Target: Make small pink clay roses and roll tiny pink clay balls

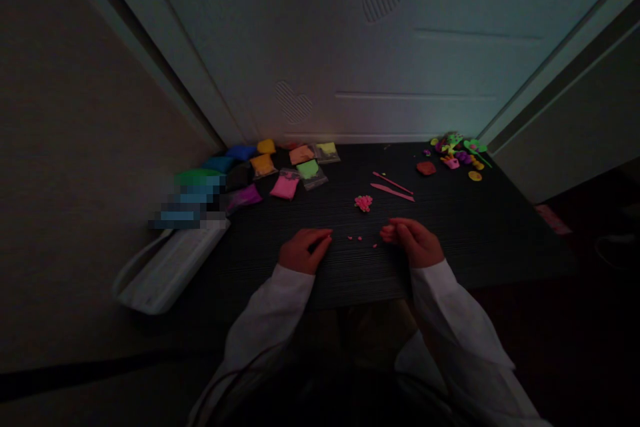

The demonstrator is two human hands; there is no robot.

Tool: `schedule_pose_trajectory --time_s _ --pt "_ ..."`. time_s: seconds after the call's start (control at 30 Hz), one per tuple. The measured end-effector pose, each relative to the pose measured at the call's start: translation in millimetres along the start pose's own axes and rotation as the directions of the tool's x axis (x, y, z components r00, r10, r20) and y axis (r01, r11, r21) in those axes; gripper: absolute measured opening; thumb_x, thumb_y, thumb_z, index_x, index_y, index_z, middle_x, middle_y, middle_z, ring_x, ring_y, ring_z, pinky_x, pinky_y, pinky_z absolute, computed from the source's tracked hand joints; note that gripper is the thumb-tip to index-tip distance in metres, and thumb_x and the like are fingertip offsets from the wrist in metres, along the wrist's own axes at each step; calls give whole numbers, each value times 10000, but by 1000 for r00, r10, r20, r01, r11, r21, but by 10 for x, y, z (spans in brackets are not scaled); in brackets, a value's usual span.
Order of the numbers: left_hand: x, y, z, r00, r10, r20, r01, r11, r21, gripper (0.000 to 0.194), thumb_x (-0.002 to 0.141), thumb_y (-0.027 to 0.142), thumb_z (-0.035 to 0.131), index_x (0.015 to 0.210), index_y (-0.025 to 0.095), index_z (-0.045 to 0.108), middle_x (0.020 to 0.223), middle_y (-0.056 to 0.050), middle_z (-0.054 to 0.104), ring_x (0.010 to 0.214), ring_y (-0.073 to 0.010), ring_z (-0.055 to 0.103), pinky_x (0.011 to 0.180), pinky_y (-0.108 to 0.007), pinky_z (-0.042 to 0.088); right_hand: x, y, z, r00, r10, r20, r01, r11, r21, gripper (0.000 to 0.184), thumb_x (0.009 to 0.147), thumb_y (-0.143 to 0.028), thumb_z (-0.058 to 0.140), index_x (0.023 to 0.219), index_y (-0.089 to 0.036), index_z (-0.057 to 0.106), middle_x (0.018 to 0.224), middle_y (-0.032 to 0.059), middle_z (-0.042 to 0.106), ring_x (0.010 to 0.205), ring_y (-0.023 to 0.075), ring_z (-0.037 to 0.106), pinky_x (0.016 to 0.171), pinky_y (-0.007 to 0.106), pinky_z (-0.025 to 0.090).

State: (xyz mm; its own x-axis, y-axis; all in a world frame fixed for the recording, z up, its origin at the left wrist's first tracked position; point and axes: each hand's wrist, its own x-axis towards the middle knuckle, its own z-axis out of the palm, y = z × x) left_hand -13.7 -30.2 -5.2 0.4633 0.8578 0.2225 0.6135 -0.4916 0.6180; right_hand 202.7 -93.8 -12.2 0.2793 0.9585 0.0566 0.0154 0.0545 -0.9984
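Note:
Over the dark table, my left hand [299, 251] brings thumb and forefinger together at the tips. A tiny pink speck seems to show between them, most likely a bit of pink clay. My right hand [416, 241] is curled with the thumb pressed on the fingers; whatever it may hold is hidden. Small pink clay bits [360, 238] lie on the tabletop between both hands. Just beyond them sits a pink clay cluster [363, 203] made of many little pieces. Two pink modelling tools [393, 192], one thin and one blade-shaped, rest to its right.
Bags of coloured clay, including a pink bag [285, 185], line the back left. A white case-like object [173, 267] lies at the left edge. Colourful clay figures [457, 147] and a red lump [426, 168] are at back right. A white panel [320, 47] stands behind the table.

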Motion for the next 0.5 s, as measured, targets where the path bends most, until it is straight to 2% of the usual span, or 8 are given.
schedule_pose_trajectory --time_s 0.27,0.5 --pt "-23 48 -44 997 -74 36 74 997 -7 222 810 313 442 881 129 543 858 -37 573 743 -123 548 681 -315 466 -30 -34 -70 998 61 -2 -61 992 -111 215 819 -275 468 977 -137 513 896 33 560 697 117 554 587 288 474" --pt "-10 43 -58 991 -133 11 134 986 -95 226 812 304 440 921 132 537 910 -47 570 793 -138 550 713 -335 463 3 -50 -116 999 27 -26 -32 978 -205 216 830 -297 443 954 -138 523 880 31 564 686 112 553 587 284 471"
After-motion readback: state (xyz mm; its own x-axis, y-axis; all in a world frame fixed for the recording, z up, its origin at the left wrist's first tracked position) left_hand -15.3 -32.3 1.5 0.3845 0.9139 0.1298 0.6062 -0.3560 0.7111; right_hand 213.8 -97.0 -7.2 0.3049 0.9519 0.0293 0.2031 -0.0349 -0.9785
